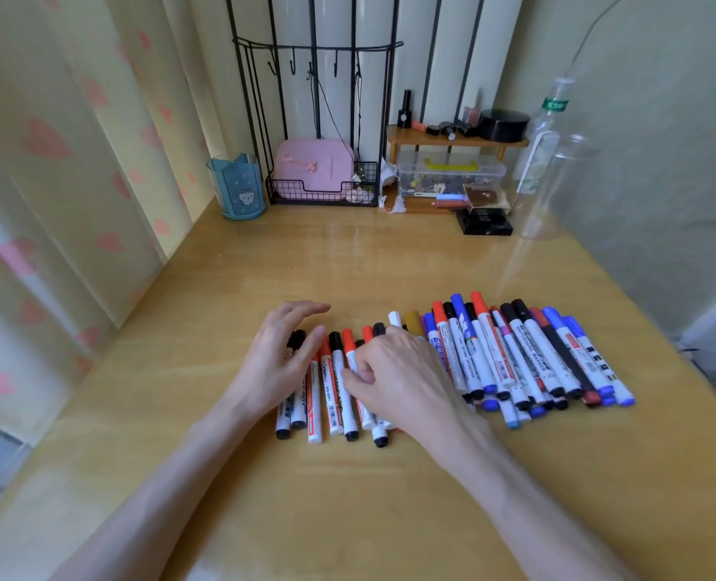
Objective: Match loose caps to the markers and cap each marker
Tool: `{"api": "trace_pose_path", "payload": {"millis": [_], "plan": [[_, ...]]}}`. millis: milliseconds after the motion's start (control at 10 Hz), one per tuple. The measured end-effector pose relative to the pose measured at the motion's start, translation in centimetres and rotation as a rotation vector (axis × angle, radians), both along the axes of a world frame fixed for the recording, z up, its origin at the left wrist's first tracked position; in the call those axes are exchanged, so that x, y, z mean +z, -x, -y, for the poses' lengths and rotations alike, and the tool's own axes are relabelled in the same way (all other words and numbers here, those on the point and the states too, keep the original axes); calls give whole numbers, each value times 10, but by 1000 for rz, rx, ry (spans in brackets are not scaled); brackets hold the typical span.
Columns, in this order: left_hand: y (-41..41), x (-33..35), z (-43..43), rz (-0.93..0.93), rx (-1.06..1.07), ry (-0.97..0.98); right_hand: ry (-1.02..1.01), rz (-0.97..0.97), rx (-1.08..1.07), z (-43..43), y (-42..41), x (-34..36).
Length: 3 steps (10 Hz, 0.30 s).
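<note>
Several whiteboard markers lie side by side on the wooden desk (347,517), white barrels with red, black and blue caps. A left group of red and black markers (335,396) sits under my hands. A larger heap of blue, black and red markers (528,358) spreads to the right. My left hand (280,354) rests flat on the leftmost markers, fingers spread and slightly lifted. My right hand (394,371) curls over the middle markers, its fingertips pinching at a red-capped marker (350,350). No loose cap is visible apart from the markers.
At the back of the desk stand a blue cup (238,188), a black wire rack (322,178) with a pink item, a small wooden shelf (452,138) over a clear box, and clear plastic bottles (553,161). A curtain hangs at the left.
</note>
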<state>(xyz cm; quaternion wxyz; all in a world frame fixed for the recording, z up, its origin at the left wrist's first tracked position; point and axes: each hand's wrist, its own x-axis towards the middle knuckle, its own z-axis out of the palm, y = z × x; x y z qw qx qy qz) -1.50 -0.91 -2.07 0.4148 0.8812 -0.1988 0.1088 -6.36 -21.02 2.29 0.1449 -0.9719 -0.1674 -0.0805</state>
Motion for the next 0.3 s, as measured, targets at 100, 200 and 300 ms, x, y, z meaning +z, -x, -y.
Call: {"api": "trace_pose_path", "payload": {"millis": [100, 200, 300], "plan": [[3, 0, 8, 15, -28, 8, -100, 62, 1, 5, 2, 1], [6, 2, 16, 12, -58, -4, -193, 144, -9, 11, 1, -5], [9, 3, 22, 55, -33, -28, -252, 180, -28, 17, 2, -7]]}}
